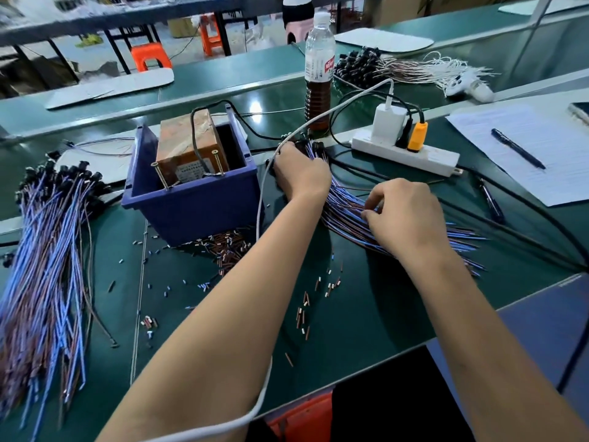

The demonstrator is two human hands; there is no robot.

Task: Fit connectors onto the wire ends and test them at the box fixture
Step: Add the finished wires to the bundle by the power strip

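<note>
A bundle of blue and brown wires [350, 212] with black heads lies on the green bench right of the blue box fixture [197, 196]. My left hand [301, 173] grips the bundle at its black-headed far end. My right hand [404, 215] rests on the middle of the bundle and pinches wires between thumb and fingers. The fixture holds a brown taped block [188, 145] with two upright screws and a black lead. Small brown and blue sleeve pieces [229, 247] lie heaped at the fixture's front and scattered across the mat.
A second large wire bundle [47, 266] lies at the left. A power strip [404, 151] with plugs, a bottle [318, 68], papers with a pen [516, 148] and black cables sit at the right. A white cable [264, 193] crosses my left forearm. More wires [414, 68] lie at the back.
</note>
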